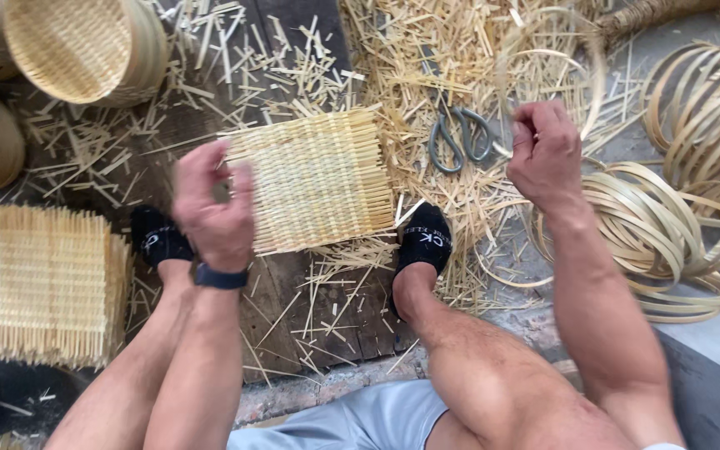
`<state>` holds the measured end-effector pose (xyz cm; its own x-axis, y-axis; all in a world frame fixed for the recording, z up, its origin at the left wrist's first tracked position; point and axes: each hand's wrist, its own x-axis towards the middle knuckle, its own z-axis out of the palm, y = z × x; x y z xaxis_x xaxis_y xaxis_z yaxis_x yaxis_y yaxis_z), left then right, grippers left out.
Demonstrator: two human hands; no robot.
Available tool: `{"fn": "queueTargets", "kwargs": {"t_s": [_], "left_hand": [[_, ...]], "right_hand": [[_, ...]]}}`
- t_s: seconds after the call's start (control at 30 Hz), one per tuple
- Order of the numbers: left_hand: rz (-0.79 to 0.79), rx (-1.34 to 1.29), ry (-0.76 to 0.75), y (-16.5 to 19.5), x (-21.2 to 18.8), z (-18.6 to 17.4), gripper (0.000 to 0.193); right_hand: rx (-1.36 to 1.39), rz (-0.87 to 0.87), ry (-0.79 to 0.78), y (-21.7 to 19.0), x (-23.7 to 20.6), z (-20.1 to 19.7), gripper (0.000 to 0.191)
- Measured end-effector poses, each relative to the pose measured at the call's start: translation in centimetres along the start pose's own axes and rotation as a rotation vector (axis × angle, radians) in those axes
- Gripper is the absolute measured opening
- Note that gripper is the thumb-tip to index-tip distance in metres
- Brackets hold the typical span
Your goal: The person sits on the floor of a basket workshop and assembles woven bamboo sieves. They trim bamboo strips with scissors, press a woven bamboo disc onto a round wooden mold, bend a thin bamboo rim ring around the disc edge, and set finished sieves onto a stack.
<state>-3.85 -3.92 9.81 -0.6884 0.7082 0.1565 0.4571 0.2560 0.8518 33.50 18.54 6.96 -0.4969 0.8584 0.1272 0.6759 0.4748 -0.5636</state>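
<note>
1. The woven bamboo mat [314, 179] lies flat on the dark wooden floor [343, 329], between the person's two feet in black socks and just beyond the left hand [214, 204].
2. The left hand hovers over the mat's near-left edge, blurred; its grip is curled with fingers bent toward the thumb, and whether it pinches anything cannot be told.
3. The right hand [546, 150] is raised to the right of the mat, well apart from it; its grip is clenched into a fist around a thin bamboo strip [556, 54] that arcs up in a loop above it.
4. Both forearms reach forward from the knees; a dark wristband sits on the left wrist.
5. Grey scissors [458, 137] lie on the cuttings between mat and right hand.
6. Coiled bamboo hoops [668, 242] lie at right, a stack of mats [43, 283] at left, round baskets [85, 46] top left.
</note>
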Motion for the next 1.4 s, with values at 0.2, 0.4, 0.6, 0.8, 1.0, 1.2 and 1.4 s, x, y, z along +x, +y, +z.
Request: {"fn": "queueTargets", "kwargs": {"t_s": [0.2, 0.4, 0.6, 0.8, 1.0, 1.2, 1.4], "left_hand": [[0.442, -0.293, -0.452, 8.7, 0.3, 4.6, 0.043], [-0.547, -1.222, -0.262, 9.7, 0.4, 1.4, 0.029], [-0.837, -1.227, -0.448, 7.8, 0.4, -2.2, 0.03], [-0.832, -1.44, -0.28, 5.4, 0.5, -3.0, 0.043], [-0.848, -1.304, -0.324, 4.3, 0.4, -4.3, 0.037], [-0.761, -0.911, -0.4, 4.1, 1.4, -4.6, 0.032], [-0.874, -0.947, -0.374, 3.1, 2.2, -4.6, 0.035]], "right_hand": [[0.306, -0.322, -0.416, -14.0, 4.5, -6.6, 0.008], [0.641, 0.123, -0.502, -19.4, 6.9, -9.8, 0.033], [1.062, 0.437, -0.695, -18.3, 5.5, -7.2, 0.036], [1.185, 0.386, -0.804, -18.6, 5.4, -2.4, 0.04], [1.293, 0.508, -0.662, -20.1, 4.0, 0.7, 0.037], [1.253, 0.577, -0.647, -19.7, 3.7, 3.2, 0.043], [1.151, 0.54, -0.701, -18.7, 4.4, 3.6, 0.042]]}}
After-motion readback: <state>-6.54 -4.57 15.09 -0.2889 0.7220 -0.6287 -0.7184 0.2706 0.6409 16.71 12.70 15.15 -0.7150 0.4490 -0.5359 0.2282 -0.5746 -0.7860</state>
